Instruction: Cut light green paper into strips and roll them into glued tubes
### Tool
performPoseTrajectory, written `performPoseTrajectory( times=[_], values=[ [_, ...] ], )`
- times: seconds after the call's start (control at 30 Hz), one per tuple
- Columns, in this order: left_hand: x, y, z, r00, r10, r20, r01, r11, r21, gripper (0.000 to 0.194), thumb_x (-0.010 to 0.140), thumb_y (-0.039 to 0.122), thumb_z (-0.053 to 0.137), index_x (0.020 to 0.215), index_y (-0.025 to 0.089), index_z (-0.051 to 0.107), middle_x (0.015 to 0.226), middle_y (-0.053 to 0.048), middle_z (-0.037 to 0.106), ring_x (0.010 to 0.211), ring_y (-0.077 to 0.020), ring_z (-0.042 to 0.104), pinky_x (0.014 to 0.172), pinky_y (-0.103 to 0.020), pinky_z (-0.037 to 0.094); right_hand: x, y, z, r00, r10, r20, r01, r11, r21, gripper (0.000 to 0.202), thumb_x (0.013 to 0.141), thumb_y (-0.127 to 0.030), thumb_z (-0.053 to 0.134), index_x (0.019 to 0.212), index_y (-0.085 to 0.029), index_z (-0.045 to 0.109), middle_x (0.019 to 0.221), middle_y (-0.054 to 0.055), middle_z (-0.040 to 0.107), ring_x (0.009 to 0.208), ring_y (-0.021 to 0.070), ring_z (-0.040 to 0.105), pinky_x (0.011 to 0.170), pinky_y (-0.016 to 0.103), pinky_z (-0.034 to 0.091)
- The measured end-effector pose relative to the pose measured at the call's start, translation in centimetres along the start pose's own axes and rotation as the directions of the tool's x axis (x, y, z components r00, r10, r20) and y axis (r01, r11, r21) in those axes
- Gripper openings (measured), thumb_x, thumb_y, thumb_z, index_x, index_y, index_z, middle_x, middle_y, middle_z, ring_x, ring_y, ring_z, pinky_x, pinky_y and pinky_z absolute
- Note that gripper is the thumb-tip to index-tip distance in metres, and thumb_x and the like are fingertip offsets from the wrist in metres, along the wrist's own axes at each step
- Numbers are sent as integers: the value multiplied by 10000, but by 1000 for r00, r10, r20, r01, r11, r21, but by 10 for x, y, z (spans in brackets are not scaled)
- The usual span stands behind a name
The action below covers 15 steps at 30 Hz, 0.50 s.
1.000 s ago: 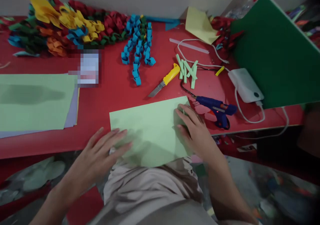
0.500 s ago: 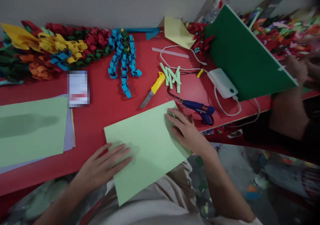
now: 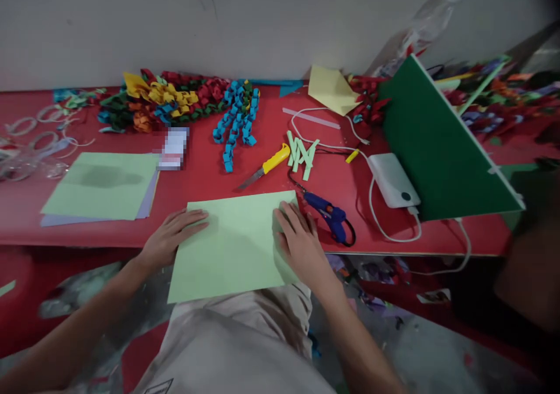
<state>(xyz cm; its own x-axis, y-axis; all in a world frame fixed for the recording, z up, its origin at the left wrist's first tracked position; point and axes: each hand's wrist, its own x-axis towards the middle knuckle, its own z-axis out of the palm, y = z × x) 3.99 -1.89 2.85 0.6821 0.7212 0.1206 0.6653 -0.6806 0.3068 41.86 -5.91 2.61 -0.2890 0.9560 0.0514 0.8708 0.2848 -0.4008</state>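
Left hand [image 3: 168, 239] at the sheet's left edge in the head view: open, fingers nearly straight, laid over the paper near its far left corner. Right hand [image 3: 301, 245] also open, fingers spread and slightly bent on the right side. Sheet [image 3: 231, 251], pale green, lies between them, its far part on the red table [image 3: 203, 181], its near part out past the edge above the lap. Step in hand reads as placing or steadying the sheet; no tool held. Judged from that overhang, a next move on it calls for light, even contact from both hands, so it neither slides nor buckles. Glue gun [image 3: 332, 216] just beside the right hand; handle of the knife [image 3: 276, 159] near the cut strips [image 3: 301, 157], blade bare, angled toward the left. Blue chains [image 3: 236, 119] beyond, stack [image 3: 98, 178] off left, power bank [image 3: 391, 178] right, before the green board [image 3: 437, 149], which stands tilted.
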Motion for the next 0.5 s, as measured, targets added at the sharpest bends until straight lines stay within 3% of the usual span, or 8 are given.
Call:
performPoseTrajectory(
  times=[0.1, 0.2, 0.3, 0.4, 0.5],
  values=[
    [1, 6, 0, 994, -64, -93, 60, 997, -44, 355, 980, 280, 524, 1315, 259, 638, 1398, -118, 642, 1383, -261, 535, 1174, -513, 385, 0, 1, 2, 1000, -2, -27, 3, 999, 32, 537, 1016, -198, 379, 1552, -237, 383, 1665, 84, 314, 1551, 285, 267, 1245, 590, 263],
    [-1, 11, 3, 969, -147, -197, 131, 987, -94, 238, 990, 355, 519, 1072, 268, 724, 1219, -82, 741, 1298, -254, 602, 1110, -493, 442, 0, 2, 5, 999, -5, -43, 7, 999, 40, 527, 1019, -212, 375, 1546, -212, 389, 1660, 95, 322, 1562, 283, 233, 1257, 579, 244],
    [1, 17, 5, 923, -224, -312, 194, 973, -125, 336, 1008, 430, 468, 851, 278, 723, 1027, -51, 785, 1172, -240, 660, 1056, -471, 458, 1, 3, 8, 998, -15, -57, 17, 999, 36, 518, 1019, -225, 376, 1536, -209, 403, 1655, 96, 329, 1564, 281, 227, 1260, 566, 247],
    [11, 22, 4, 903, -200, -379, 150, 976, -157, 421, 1035, 420, 393, 794, 273, 705, 879, -31, 778, 1031, -222, 686, 1087, -479, 397, 0, 3, 11, 998, -20, -64, 22, 999, 35, 522, 1011, -225, 379, 1533, -228, 407, 1652, 86, 335, 1556, 276, 251, 1256, 573, 250],
    [25, 23, 0, 908, -164, -385, 97, 977, -189, 358, 1022, 415, 447, 836, 265, 714, 853, -14, 754, 933, -208, 676, 1131, -488, 304, -2, 3, 14, 996, -26, -82, 29, 999, 38, 535, 990, -210, 395, 1523, -240, 425, 1646, 82, 351, 1549, 276, 271, 1259, 575, 231]
  ],
)
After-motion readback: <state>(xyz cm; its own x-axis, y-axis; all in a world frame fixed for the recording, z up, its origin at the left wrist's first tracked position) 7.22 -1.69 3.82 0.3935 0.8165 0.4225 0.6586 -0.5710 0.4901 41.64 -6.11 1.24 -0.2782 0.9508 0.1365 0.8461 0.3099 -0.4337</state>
